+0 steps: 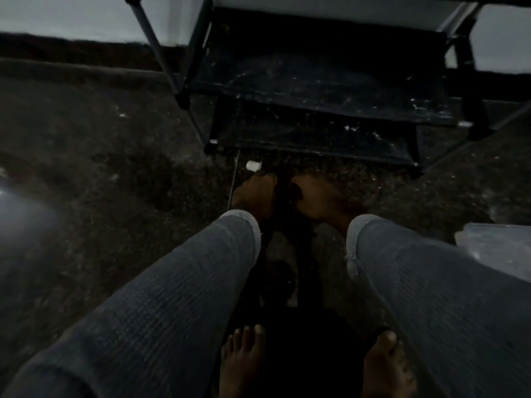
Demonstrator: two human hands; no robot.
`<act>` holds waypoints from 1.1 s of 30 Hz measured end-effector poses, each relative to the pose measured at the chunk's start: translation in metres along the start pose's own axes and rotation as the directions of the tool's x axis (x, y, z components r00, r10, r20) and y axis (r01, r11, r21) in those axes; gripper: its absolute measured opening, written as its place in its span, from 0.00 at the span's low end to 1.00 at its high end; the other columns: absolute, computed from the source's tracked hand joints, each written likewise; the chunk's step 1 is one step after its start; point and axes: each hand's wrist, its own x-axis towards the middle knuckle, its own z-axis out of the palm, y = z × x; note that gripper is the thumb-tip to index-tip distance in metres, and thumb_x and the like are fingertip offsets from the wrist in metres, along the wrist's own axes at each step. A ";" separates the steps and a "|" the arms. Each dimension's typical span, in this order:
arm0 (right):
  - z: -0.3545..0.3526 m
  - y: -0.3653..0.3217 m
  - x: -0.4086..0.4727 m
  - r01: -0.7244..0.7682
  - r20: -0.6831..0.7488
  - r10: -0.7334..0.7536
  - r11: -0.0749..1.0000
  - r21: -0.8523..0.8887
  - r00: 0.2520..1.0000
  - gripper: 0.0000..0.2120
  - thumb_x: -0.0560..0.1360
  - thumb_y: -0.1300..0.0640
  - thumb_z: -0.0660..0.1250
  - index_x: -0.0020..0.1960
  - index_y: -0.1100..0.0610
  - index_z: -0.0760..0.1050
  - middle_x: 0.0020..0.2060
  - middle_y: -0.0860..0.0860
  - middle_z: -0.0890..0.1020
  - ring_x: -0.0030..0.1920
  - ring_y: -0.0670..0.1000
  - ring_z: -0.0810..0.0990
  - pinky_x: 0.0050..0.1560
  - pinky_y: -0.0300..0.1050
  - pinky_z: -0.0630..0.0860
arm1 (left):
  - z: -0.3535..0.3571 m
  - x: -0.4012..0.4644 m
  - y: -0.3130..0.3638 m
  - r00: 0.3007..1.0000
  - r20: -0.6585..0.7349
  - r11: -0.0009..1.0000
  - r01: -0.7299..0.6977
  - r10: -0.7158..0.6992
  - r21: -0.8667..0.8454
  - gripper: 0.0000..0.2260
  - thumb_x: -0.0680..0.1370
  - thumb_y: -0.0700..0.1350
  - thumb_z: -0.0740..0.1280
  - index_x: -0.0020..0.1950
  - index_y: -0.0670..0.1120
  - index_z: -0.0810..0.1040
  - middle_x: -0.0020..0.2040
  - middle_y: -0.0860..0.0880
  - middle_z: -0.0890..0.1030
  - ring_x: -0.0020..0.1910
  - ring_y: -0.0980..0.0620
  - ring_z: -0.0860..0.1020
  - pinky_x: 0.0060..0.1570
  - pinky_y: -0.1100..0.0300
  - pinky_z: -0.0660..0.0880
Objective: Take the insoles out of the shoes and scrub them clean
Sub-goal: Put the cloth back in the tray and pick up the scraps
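Observation:
The scene is very dim. Both my arms in grey ribbed sleeves reach down toward the floor. My left hand and my right hand close on either side of a long dark object, apparently a black shoe, which hangs between them. The right thumb curls over its upper edge. The fingertips of both hands are lost in shadow. No insole can be made out.
A low black shoe rack with two dusty shelves stands just ahead. A small white object lies by its front left foot. My bare feet stand on dark rough floor. A pale container's edge shows at right.

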 end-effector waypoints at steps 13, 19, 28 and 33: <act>0.034 0.007 0.049 0.017 0.022 -0.018 1.000 0.026 1.000 0.16 0.75 0.55 0.66 0.62 0.56 0.73 0.61 0.57 0.73 0.60 0.57 0.74 0.58 0.48 0.72 | 0.040 0.046 -0.058 0.987 0.102 0.992 -0.128 0.125 0.015 0.27 0.80 0.51 0.59 0.77 0.46 0.55 0.77 0.44 0.57 0.73 0.43 0.63 0.62 0.44 0.72; 0.031 0.021 0.040 0.007 0.016 -0.008 0.998 0.055 1.000 0.15 0.75 0.57 0.67 0.61 0.57 0.72 0.60 0.56 0.73 0.59 0.56 0.74 0.58 0.48 0.73 | 0.020 0.052 -0.050 0.997 0.040 0.990 -0.063 0.059 0.127 0.16 0.81 0.45 0.57 0.68 0.43 0.69 0.67 0.40 0.65 0.64 0.39 0.69 0.58 0.43 0.73; 0.024 0.030 0.037 -0.005 0.004 0.005 0.996 0.085 1.000 0.17 0.76 0.55 0.66 0.64 0.54 0.71 0.63 0.54 0.72 0.62 0.55 0.73 0.61 0.49 0.72 | 0.012 0.031 -0.044 0.987 0.159 0.989 -0.010 -0.013 0.146 0.14 0.81 0.45 0.58 0.64 0.41 0.72 0.70 0.39 0.64 0.58 0.35 0.75 0.53 0.44 0.72; 0.027 0.028 0.035 0.013 -0.006 -0.013 0.990 0.138 1.000 0.18 0.76 0.58 0.67 0.65 0.55 0.71 0.65 0.54 0.72 0.63 0.55 0.73 0.62 0.48 0.72 | 0.020 0.036 -0.043 0.987 0.139 0.987 0.097 -0.079 -0.128 0.11 0.78 0.45 0.65 0.56 0.40 0.78 0.57 0.40 0.78 0.54 0.41 0.79 0.51 0.50 0.74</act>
